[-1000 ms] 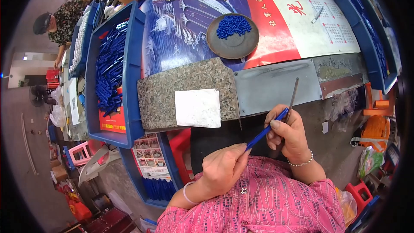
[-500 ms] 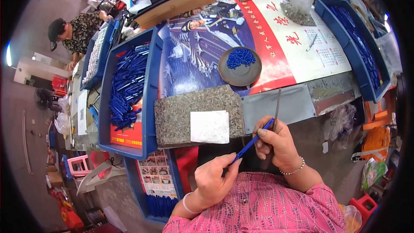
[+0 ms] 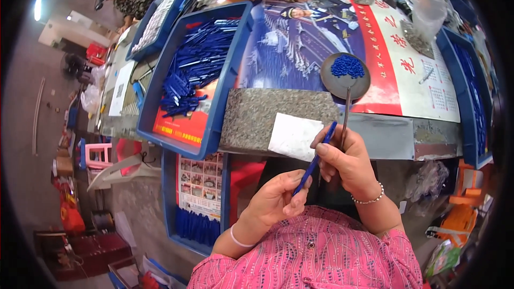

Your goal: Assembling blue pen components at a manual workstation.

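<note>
At the table's [image 3: 431,128] near edge, left hand [image 3: 274,197] pinches blue pen [image 3: 311,167], right hand [image 3: 348,163] pen plus rod [image 3: 346,111]; crowded fingers could drop either.

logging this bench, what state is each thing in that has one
left hand: pinching the blue stick's near end
right hand: gripping stick and metal rod
blue stick: held slanted
metal rod: contact with dish unclear
dish: partly filled with blue pieces
large blue tray: part full of blue sticks
lower tray: blue sticks at near end
white paper: lying on granite slab
</note>
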